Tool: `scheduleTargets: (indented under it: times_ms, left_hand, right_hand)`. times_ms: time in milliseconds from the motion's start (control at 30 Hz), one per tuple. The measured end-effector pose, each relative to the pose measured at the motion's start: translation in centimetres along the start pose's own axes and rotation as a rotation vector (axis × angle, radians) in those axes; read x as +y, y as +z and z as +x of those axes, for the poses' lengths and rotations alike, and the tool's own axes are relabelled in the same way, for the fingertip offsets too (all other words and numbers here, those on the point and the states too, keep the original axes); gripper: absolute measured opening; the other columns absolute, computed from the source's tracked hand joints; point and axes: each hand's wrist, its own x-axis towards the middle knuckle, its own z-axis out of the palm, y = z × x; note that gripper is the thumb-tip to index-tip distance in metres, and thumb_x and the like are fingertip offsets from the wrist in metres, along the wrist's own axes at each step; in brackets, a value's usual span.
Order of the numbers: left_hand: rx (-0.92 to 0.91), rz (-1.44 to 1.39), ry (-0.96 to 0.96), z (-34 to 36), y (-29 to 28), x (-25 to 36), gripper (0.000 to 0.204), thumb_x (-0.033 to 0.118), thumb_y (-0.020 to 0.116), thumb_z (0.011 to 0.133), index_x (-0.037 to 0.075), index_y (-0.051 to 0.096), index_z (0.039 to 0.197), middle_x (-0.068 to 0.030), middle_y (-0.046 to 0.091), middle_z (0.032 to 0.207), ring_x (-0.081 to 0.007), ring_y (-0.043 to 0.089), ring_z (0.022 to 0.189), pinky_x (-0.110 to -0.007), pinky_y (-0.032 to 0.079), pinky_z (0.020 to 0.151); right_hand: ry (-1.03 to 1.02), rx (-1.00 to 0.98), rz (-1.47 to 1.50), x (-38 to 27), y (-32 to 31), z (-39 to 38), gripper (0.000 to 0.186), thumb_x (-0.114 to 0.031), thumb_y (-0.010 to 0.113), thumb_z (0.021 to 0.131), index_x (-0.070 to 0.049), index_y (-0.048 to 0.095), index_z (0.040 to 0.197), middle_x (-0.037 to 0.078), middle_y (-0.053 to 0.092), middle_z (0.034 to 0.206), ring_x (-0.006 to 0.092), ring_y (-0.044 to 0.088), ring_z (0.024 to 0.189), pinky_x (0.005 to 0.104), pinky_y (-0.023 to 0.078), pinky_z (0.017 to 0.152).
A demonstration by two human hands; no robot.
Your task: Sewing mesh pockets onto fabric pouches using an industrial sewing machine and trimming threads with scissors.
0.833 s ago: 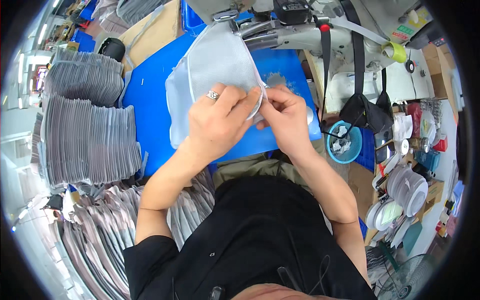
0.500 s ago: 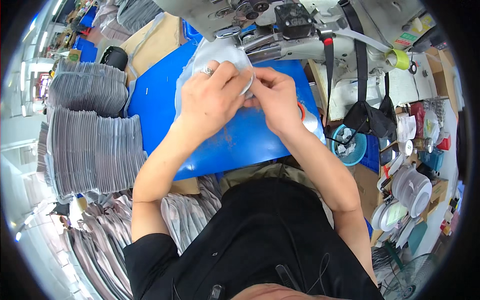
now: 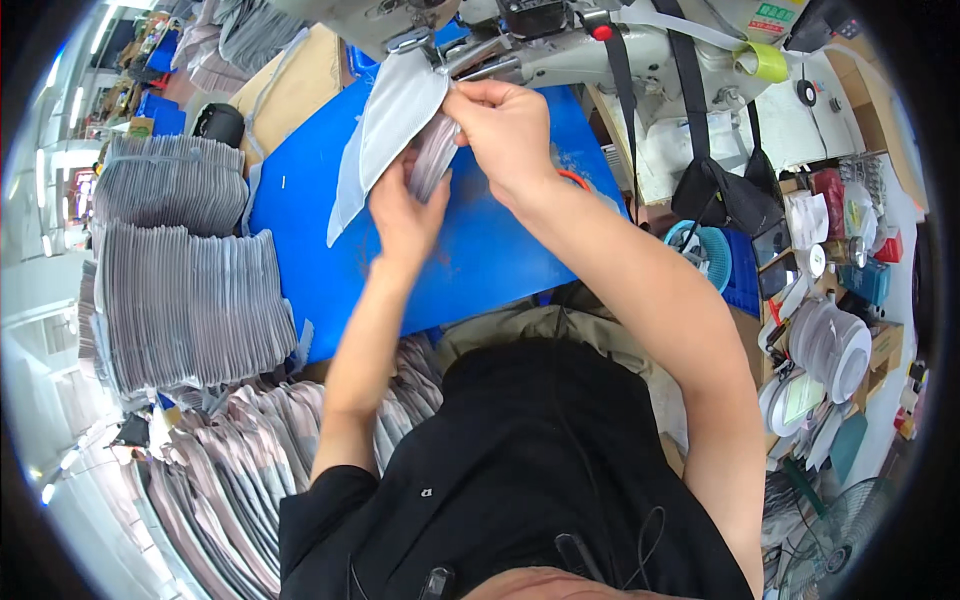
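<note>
A white and light-grey fabric piece (image 3: 393, 125) hangs from the sewing machine head (image 3: 480, 55) over the blue table top (image 3: 330, 160). My right hand (image 3: 505, 135) pinches the fabric's right edge just below the machine. Lower down, my left hand (image 3: 405, 215) is at the fabric's folded underside, thumb and fingers around a pinkish-grey layered part (image 3: 433, 158). Some left fingers are hidden behind the fabric, and that hand is slightly blurred.
Tall stacks of grey fabric pieces (image 3: 190, 310) stand along the table's left side. More pieces hang in rows (image 3: 250, 450) at the lower left. Black straps (image 3: 690, 90), a blue basket (image 3: 715, 255) and white spools (image 3: 840, 350) are on the right, with a fan (image 3: 840, 540) below.
My hands, close together before, have moved apart: the left went down, the right up toward the machine. The fabric has opened out, showing its pinkish-grey layered part. The whole view has shifted slightly.
</note>
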Motion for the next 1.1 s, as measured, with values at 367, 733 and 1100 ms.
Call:
scheduleTargets:
  times_ms: [367,733,1100]
  left_hand:
    - [-0.486,0.511,0.548,2.4,-6.1,10.9,0.04,0.001,0.067,0.08,0.006,0.068,0.119,-0.011,0.062,0.089,-0.033,0.068,0.076,-0.042,0.059,0.067]
    - [-0.29,0.71,0.725,8.5,-12.2,8.1,0.064,0.014,0.072,0.086,0.025,0.056,0.147,-0.0089,0.061,0.098,-0.0279,0.067,0.078,-0.039,0.054,0.067]
    - [-0.677,1.133,0.944,12.8,-13.7,13.0,0.058,0.01,0.062,0.09,0.023,0.06,0.147,-0.0109,0.064,0.109,-0.0275,0.073,0.081,-0.039,0.059,0.073]
  right_hand:
    - [-0.027,-0.08,-0.428,-0.7,-0.9,0.5,0.026,-0.008,0.072,0.082,0.004,0.072,0.105,0.01,0.075,0.093,0.0162,0.07,0.079,0.0299,0.057,0.072]
    - [0.182,-0.273,-0.045,-2.6,-2.2,-0.6,0.034,0.004,0.066,0.084,0.005,0.072,0.117,0.006,0.072,0.087,0.01,0.063,0.065,0.0238,0.047,0.052]
    - [0.216,-0.254,-0.013,-2.3,-2.6,-1.0,0.034,0.001,0.069,0.088,0.005,0.07,0.122,0.005,0.069,0.09,0.0088,0.059,0.064,0.0232,0.045,0.051]
